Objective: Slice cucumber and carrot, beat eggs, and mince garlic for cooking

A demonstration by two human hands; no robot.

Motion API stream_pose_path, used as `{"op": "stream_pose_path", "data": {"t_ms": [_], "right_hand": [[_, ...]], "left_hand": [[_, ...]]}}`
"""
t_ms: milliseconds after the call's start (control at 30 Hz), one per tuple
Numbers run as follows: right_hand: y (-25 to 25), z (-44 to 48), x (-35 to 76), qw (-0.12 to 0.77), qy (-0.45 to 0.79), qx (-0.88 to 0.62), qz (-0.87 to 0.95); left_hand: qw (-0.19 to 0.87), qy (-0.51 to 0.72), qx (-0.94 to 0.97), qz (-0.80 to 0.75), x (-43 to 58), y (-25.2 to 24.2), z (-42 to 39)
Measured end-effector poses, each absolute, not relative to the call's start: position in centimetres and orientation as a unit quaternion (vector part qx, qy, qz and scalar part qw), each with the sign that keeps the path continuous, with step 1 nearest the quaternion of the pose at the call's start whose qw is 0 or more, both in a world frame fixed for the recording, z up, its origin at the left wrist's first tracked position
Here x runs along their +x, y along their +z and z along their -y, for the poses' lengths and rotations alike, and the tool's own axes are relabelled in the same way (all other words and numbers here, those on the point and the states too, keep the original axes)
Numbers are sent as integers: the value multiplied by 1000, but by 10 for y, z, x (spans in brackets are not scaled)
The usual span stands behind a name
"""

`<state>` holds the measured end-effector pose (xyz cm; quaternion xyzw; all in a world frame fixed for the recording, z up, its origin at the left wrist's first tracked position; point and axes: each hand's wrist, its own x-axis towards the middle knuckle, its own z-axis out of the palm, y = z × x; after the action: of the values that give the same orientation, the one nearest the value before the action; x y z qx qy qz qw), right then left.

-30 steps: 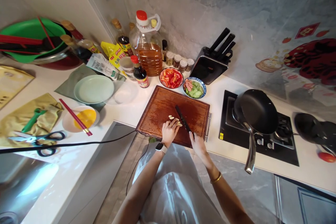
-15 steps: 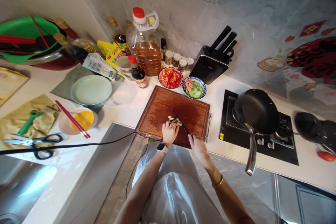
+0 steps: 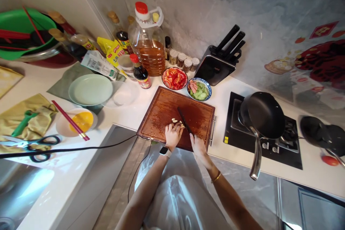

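My right hand (image 3: 198, 146) is wrapped around the handle of a dark-bladed knife (image 3: 183, 116), whose blade points away from me over the wooden cutting board (image 3: 159, 106). Just left of the blade, my left hand (image 3: 173, 134), with a watch on its wrist, has its fingers curled down on pale pieces that look like garlic (image 3: 181, 125). A few cut slices (image 3: 174, 120) lie loose beyond the fingertips. Part of the garlic is hidden under the fingers.
Behind the board stand a bowl of red pepper pieces (image 3: 169, 85), a blue-rimmed bowl of green slices (image 3: 207, 97) and a knife block (image 3: 215, 68). A pan (image 3: 261, 115) sits on the stove at right. A cable (image 3: 107, 148) runs across the left side.
My right hand and the knife have shifted slightly left, closer to my left hand. My left hand stays on the garlic. The whole view has moved a little.
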<state>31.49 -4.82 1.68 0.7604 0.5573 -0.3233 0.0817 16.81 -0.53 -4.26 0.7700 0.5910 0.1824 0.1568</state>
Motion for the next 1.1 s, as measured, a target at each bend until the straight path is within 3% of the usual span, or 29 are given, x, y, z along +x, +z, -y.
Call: {"op": "stream_pose_path", "data": {"t_ms": [367, 800, 1100], "right_hand": [[45, 54, 318, 137, -315, 752, -563], [17, 34, 304, 88, -320, 754, -567], [29, 49, 316, 73, -307, 754, -576]], "left_hand": [[158, 193, 759, -602, 171, -44, 9], [158, 195, 763, -596, 170, -47, 9], [159, 220, 747, -607, 168, -46, 12]]}}
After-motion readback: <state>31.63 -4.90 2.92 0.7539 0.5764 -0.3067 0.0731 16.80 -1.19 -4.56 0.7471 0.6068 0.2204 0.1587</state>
